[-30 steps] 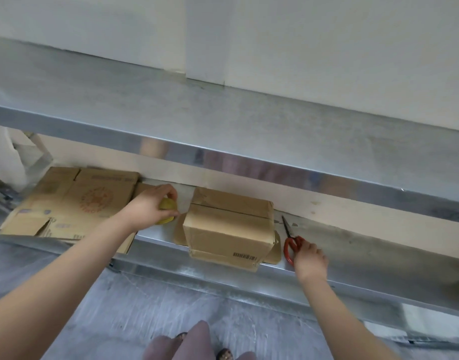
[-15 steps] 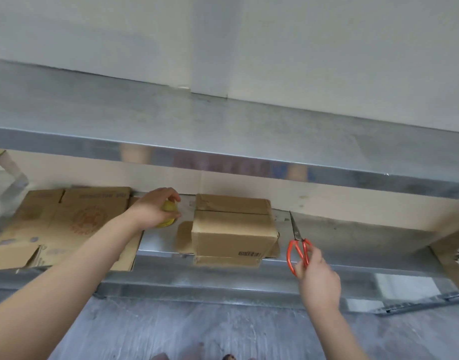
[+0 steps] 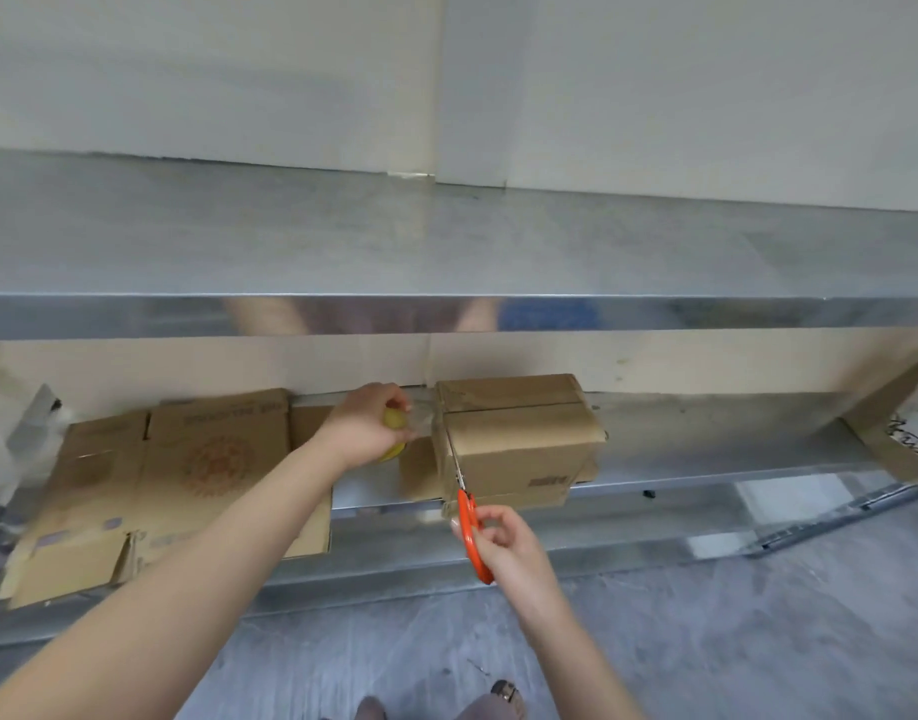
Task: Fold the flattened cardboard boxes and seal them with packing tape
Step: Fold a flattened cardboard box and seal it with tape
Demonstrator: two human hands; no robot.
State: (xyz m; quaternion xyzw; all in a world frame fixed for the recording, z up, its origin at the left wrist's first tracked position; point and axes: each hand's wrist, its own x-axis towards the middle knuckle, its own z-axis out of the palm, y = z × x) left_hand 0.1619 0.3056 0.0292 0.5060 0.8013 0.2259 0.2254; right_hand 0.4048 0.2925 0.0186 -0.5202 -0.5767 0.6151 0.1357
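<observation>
Firmly, left hand point(image 3: 361, 433) grips tape roll point(image 3: 393, 420); right hand point(image 3: 511, 545) holds scissors point(image 3: 467, 519).

Folded box point(image 3: 519, 439) on lower shelf point(image 3: 706, 454), right of flattened boxes point(image 3: 187, 475).

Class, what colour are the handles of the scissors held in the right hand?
Orange, seen in the head view: the scissors in the right hand.

Left arm extended forward from the lower left, forearm bare; left hand point(image 3: 366, 433) back uppermost, fingers curled round a yellow tape roll point(image 3: 393, 419). Right arm rises from the lower right; right hand point(image 3: 506, 543), nearer the body, grips orange scissors point(image 3: 468, 522) by the handles, blades pointing away.
</observation>
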